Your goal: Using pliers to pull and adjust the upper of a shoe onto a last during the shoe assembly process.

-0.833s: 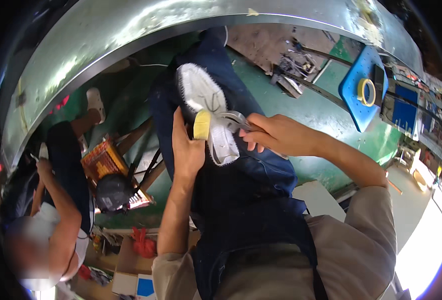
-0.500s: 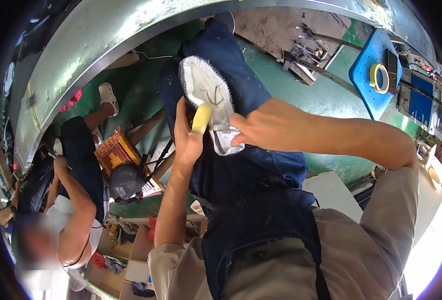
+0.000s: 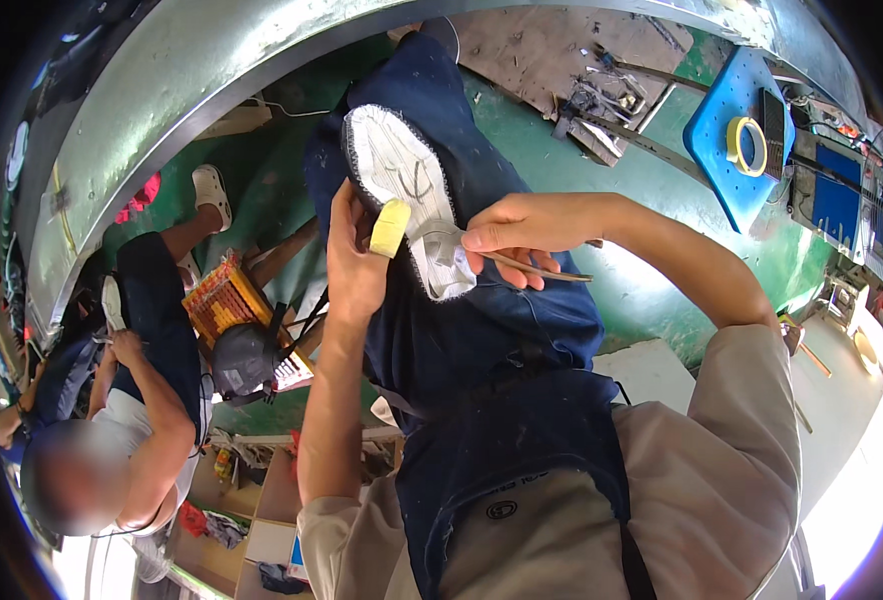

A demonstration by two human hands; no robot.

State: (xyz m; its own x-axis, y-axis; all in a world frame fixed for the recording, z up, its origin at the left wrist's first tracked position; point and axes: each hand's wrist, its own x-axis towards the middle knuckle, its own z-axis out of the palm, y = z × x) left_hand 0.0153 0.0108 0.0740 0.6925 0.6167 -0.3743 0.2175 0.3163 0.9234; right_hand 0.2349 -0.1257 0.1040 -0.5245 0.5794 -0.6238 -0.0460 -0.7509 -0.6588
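Observation:
A white shoe upper (image 3: 390, 150), its underside up and its edge frayed, lies over my lap on dark blue cloth. A dark curved mark shows in its middle. My left hand (image 3: 355, 255) grips its left side, the thumb wrapped in something yellow (image 3: 390, 228). At the heel end, my right hand (image 3: 524, 238) has thumb and forefinger against a whitish strip or flap (image 3: 440, 245). The same hand holds a thin brownish rod (image 3: 562, 274) that sticks out to the right below the fingers. Its working tip is hidden.
On the left a co-worker (image 3: 152, 440) sits handling another shoe. Between us stand an orange beaded seat (image 3: 230, 305) and a dark cap (image 3: 245, 358). A metal rim (image 3: 192, 110) arches ahead. Right are a blue perforated board (image 3: 727, 125) with a tape roll (image 3: 747, 146), and a pale tabletop (image 3: 832, 400).
My right hand has turned and opened outward from the heel end, bringing the rod into view. The heel flap now lies flatter. The left hand keeps its grip.

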